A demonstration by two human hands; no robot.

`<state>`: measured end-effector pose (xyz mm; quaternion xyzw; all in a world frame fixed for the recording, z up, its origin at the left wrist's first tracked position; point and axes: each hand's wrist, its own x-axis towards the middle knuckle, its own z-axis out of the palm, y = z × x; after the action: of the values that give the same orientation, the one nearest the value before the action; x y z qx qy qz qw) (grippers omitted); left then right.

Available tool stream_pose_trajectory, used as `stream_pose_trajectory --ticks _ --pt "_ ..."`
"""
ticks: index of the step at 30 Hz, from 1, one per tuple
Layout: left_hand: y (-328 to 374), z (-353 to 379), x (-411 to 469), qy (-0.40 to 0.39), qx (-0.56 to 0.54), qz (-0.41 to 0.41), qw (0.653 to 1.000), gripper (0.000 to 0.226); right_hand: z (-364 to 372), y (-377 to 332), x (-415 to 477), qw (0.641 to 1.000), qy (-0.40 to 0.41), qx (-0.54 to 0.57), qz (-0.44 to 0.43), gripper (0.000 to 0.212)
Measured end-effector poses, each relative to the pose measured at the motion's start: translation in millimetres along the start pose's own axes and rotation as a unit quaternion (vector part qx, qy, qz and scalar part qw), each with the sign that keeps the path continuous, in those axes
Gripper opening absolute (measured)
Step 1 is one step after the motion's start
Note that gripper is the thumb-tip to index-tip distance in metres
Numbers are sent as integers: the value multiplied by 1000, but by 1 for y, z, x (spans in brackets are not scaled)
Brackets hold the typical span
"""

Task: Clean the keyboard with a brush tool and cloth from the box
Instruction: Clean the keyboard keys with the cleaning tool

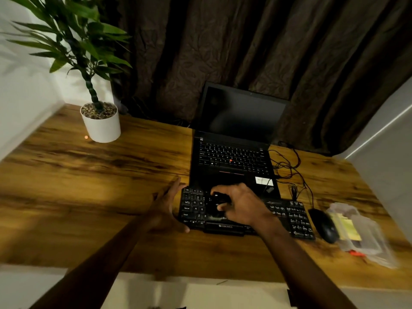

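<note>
Left grip: wide, fingers straight, laid along the left end of the keyboard, thumb near its near-left corner. It holds nothing, and I judge that it braces the board.

Right grip: curled round a small dark object over the left-middle keys. It is blurred, and I take it for the brush tool. The bristle end cannot be made out.

The keyboard lies near the desk front edge, right of centre, its far edge against the laptop.

Handling, as judged:
- The keyboard is a light, stiff plastic slab and likely to skate on the smooth wood under sideways strokes. Hold it by the end frame, not the keys.
- Keycaps are loose-fitted, so a light touch is best.
- The brush tool is small and light; a fingertip pinch near its middle should do.

A mouse sits just right of the keyboard. Beyond it, near the right edge of the desk, is the clear box. It looks thin-walled and flexible. Inside is something yellow, probably the cloth, soft and best pinched at a corner.
</note>
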<state>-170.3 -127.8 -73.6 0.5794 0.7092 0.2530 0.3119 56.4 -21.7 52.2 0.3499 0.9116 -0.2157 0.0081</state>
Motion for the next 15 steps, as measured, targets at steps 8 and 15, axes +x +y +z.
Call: stream_pose_trajectory --ticks 8,15 --pt "-6 2 1 2 -17 6 1000 162 2 5 0 999 3 35 -7 51" --pt "-3 1 1 10 -5 10 1000 153 2 32 -3 999 16 -2 43 55"
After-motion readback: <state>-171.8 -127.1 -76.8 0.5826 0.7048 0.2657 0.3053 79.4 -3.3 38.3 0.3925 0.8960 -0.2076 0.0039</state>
